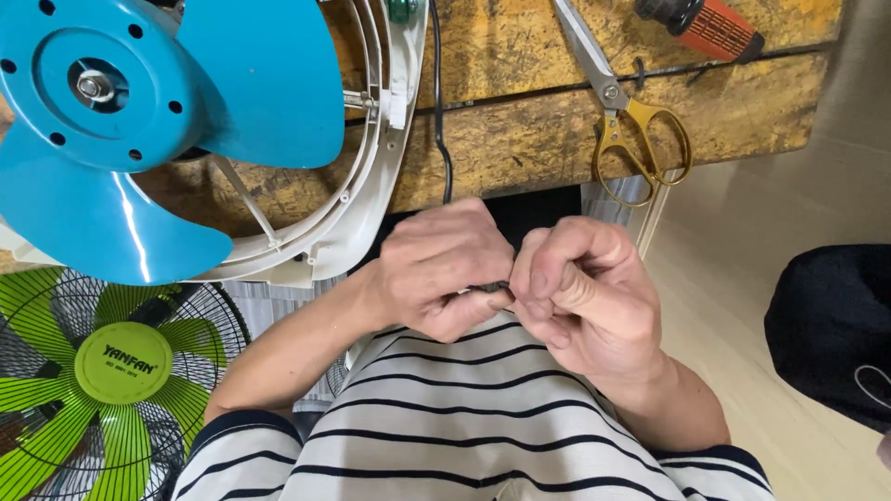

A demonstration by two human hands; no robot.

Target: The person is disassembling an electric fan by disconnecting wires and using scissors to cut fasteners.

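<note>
Both hands' grips, left hand (436,269) and right hand (575,288), pinch closed on the black cord (442,139) between them.

Both hands met just near of the worn wooden bench (520,139). The left hand (441,269) and right hand (580,292) pinched a small dark piece (495,288) between fingertips, with a black cable (440,102) running down from the far side to them. Gold-handled scissors (617,111) lay far right; a blue fan blade (139,130) sat far left, a green fan (102,380) near left.
</note>
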